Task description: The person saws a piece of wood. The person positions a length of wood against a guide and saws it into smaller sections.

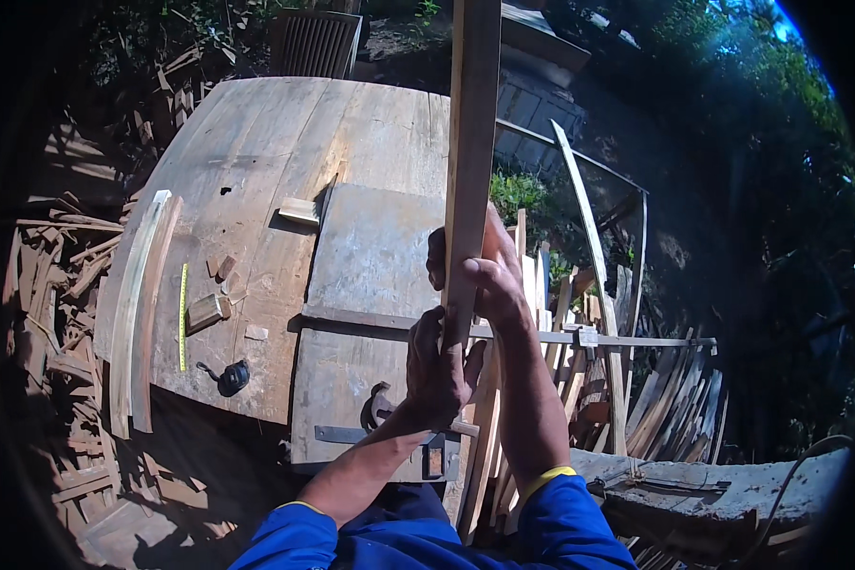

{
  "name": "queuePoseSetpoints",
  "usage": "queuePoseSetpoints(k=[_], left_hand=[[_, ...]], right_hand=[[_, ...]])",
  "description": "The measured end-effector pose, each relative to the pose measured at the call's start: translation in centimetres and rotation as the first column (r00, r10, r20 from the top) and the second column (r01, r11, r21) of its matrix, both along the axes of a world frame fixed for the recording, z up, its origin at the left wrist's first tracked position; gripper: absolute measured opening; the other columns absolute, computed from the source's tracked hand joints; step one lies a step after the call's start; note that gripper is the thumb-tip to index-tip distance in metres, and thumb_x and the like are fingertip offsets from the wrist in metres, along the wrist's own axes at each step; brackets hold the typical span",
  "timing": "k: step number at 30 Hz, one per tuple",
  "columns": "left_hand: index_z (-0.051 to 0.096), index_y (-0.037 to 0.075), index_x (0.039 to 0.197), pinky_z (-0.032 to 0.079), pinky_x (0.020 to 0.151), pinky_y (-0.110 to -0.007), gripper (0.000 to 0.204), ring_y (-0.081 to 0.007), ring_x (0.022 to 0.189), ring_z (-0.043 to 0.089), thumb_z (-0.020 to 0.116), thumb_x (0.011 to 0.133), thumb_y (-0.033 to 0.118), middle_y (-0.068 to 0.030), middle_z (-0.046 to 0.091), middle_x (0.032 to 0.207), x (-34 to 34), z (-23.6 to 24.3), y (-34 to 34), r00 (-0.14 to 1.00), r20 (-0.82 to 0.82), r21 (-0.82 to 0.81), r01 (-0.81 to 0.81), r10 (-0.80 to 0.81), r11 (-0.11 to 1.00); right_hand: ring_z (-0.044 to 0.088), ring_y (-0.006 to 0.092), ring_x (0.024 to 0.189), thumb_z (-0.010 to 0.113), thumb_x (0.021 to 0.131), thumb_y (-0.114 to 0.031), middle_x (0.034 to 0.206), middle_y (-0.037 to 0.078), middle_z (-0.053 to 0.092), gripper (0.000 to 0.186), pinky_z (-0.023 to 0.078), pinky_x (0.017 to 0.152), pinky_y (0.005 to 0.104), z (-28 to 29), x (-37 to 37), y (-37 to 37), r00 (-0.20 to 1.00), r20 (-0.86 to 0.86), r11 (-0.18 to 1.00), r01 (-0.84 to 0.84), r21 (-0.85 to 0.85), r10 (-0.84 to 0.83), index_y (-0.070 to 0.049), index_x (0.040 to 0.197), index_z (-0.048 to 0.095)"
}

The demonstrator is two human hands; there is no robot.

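A long wooden strip (472, 123) is held lengthwise in front of me, pointing away, its far end cut off by the top of the view. My left hand (439, 370) is closed around its near end. Farther along, my right hand (492, 271) grips it with the thumb lying on the upper face. Beneath the strip is a grey metal worktop (380, 237), crossed by a metal bar (370, 320) like a saw fence. Close to my left forearm, a curved piece (382, 407) stands on the worktop; its kind I cannot make out.
Left of the metal worktop, a wooden table (266, 180) holds a black tape measure (232, 378) with its yellow tape (182, 318) pulled out, small wood blocks (205, 311) and two long strips (141, 313). Scrap wood (52, 285) lies far left. Several boards (670, 408) lean on the right.
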State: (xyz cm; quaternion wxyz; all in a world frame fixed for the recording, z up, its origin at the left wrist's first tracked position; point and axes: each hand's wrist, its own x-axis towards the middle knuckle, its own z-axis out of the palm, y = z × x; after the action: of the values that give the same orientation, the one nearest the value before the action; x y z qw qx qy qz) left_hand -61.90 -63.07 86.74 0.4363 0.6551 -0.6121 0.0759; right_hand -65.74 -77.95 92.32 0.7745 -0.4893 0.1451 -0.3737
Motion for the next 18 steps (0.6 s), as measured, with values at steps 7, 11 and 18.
queuePoseSetpoints(k=[7,11,18], left_hand=[[0.034,-0.002,0.152,0.049,0.085,-0.048,0.092,-0.0391,0.104,0.053,0.083,0.076,0.014,-0.0293,0.037,0.128,-1.0,3.9,2.2,1.000,0.017,0.118,-0.016,0.014,0.993],[0.035,-0.003,0.151,0.048,0.089,-0.049,0.088,-0.0395,0.108,0.051,0.081,0.080,0.020,-0.0304,0.040,0.130,-0.8,2.9,3.3,1.000,-0.014,0.152,0.007,-0.005,0.988],[0.036,-0.004,0.150,0.047,0.093,-0.042,0.071,-0.0295,0.110,0.051,0.068,0.096,0.028,-0.0214,0.048,0.133,8.2,-5.6,6.8,0.968,-0.229,0.195,-0.061,0.106,0.979]], right_hand=[[0.061,0.0175,0.066,0.073,0.074,-0.042,0.083,0.008,0.060,0.100,0.052,0.059,0.0327,0.1,0.8,1.2,0.971,-0.020,0.952,-0.228,0.202,0.237,-0.010,0.159,0.030],[0.062,0.0190,0.078,0.078,0.072,-0.043,0.093,0.009,0.060,0.102,0.052,0.068,0.0344,-0.9,1.1,1.8,0.945,-0.085,0.934,-0.293,0.204,0.315,-0.010,0.159,0.033],[0.069,0.0288,0.089,0.085,0.067,-0.044,0.097,0.018,0.070,0.101,0.053,0.084,0.0414,-9.7,1.6,-1.5,0.720,-0.677,0.827,-0.283,-0.485,-0.151,-0.006,0.151,0.043]])
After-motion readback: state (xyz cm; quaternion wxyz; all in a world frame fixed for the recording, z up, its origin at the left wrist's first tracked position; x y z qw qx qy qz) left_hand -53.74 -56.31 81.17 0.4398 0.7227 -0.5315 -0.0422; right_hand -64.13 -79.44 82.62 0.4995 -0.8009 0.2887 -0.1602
